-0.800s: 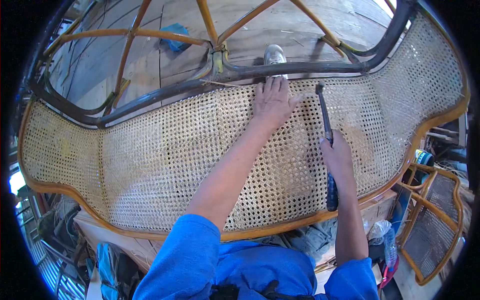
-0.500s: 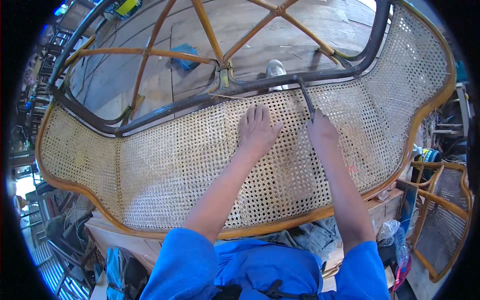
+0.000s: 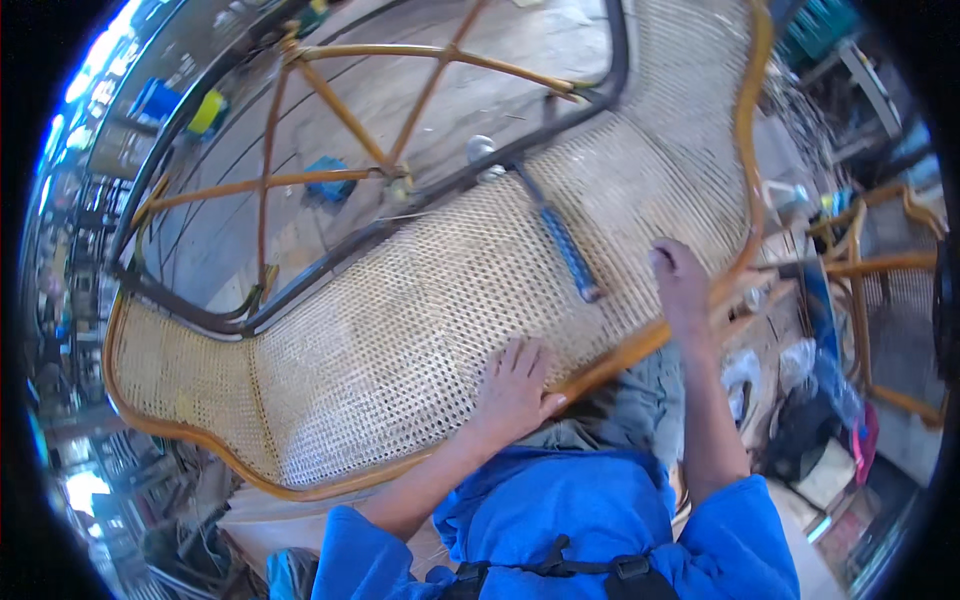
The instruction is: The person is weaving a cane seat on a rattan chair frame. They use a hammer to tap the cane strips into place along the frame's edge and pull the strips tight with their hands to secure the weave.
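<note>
Head view showed a plank floor [image 3: 500, 105] beneath a long, curved caned panel [image 3: 380, 330], which extended across the person's front from lower left to upper right. A brown rim [image 3: 215, 456] bordered the panel's near side and ends. Along the far side ran a dark rail [image 3: 565, 128], with brown struts [image 3: 225, 190] crossing one another beyond it. At far right stood a second caned frame [image 3: 855, 268] (partly lost in the lens's dark border).

The hammer [image 3: 568, 252] lay at a slant on the panel, its blue grip toward the near rim and its head at the dark rail (contact between head and rail could not be determined). The left hand [image 3: 515, 390] rested flat on the caning beside the near rim, fingers extended and spread, well apart from the hammer. The right hand [image 3: 683, 285] was positioned above the panel's right part, clear of the hammer, with fingers curled; blur prevented telling whether it gripped anything. A crumpled blue piece [image 3: 330, 178] lay on the floor beyond the rail.
</note>
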`<state>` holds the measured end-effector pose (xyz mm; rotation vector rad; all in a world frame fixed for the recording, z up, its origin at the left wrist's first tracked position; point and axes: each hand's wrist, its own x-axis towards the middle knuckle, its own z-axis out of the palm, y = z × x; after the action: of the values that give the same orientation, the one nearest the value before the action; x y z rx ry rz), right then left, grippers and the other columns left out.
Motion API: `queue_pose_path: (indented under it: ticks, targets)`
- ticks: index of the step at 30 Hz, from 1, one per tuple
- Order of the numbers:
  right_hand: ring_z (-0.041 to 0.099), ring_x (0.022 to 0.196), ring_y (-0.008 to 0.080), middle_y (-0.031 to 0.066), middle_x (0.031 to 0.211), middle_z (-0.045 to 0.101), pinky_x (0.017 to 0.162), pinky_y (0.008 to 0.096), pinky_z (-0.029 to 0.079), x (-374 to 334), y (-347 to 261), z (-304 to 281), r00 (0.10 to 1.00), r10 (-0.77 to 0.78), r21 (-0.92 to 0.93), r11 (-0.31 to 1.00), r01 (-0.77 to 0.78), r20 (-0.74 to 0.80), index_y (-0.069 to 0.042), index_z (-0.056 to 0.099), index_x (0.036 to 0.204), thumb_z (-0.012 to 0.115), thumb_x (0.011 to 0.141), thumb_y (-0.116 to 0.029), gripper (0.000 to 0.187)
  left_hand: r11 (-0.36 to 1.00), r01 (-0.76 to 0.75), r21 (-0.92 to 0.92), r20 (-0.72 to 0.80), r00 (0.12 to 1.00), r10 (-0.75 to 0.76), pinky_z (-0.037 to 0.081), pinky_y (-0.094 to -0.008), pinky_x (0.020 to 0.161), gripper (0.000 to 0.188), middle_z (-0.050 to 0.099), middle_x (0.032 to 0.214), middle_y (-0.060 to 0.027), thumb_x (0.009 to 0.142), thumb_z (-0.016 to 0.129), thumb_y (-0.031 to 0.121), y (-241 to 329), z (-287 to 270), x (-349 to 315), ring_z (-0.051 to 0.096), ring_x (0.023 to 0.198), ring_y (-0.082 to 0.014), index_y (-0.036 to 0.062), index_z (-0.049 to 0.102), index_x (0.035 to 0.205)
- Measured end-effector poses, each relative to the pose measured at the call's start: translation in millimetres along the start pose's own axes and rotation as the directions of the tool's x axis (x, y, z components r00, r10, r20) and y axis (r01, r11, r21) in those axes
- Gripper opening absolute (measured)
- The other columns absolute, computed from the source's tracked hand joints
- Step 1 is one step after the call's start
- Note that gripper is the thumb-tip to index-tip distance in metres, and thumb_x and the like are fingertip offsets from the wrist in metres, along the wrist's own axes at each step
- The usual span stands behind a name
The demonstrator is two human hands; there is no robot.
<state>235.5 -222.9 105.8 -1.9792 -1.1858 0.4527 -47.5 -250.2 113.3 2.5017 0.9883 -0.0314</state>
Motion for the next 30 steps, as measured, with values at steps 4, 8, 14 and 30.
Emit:
queue_pose_path:
  ticks: [4,8,14,30]
  targets:
    - [0.054,0.070,0.0117,0.0044,0.078,0.058,0.065,0.0264,0.045,-64.2,46.7,-99.1,0.971,0.148,0.052,0.989,-0.141,-0.186,0.000,0.063,0.098,0.056,0.090,-0.013,0.017,0.984,-0.119,0.136,0.079,0.991,0.109,0.027,-0.0587,0.103,0.080,0.032,0.141,-0.0196,0.074,0.068,0.032,10.3,20.3,-3.7,0.028,0.131,-0.0444,-0.0008,0.031,0.137]
    - [0.054,0.060,0.0087,0.0029,0.071,0.058,0.056,0.0240,0.045,-136.3,113.9,-172.8,0.857,0.372,0.033,0.922,-0.386,-0.358,-0.002,0.064,0.098,0.056,0.089,-0.013,0.016,0.928,-0.151,0.340,0.031,0.988,0.149,0.031,-0.0608,0.098,0.064,0.031,0.143,-0.0197,0.080,0.057,0.018,16.0,34.8,-1.0,0.031,0.130,-0.0454,-0.0013,0.034,0.137]
    - [0.059,0.067,0.0163,0.0102,0.073,0.062,0.065,0.0312,0.048,-208.0,155.4,-159.3,0.851,0.455,-0.106,0.863,-0.494,-0.262,-0.004,0.065,0.096,0.058,0.087,-0.016,0.017,0.957,-0.149,0.249,-0.033,0.986,0.162,0.027,-0.0613,0.101,0.070,0.028,0.143,-0.0225,0.076,0.057,0.010,38.6,19.4,10.7,0.027,0.131,-0.0472,-0.0056,0.028,0.138]
    - [0.064,0.078,0.0288,0.0166,0.082,0.067,0.074,0.0383,0.048,-205.4,138.6,-83.7,0.794,0.577,-0.093,0.794,-0.600,-0.193,-0.001,0.066,0.097,0.061,0.081,-0.018,0.024,0.947,-0.141,0.289,-0.131,0.974,0.185,0.030,-0.0597,0.099,0.062,0.033,0.139,-0.0232,0.079,0.054,0.011,29.1,20.3,12.8,0.033,0.127,-0.0471,-0.0066,0.033,0.135]
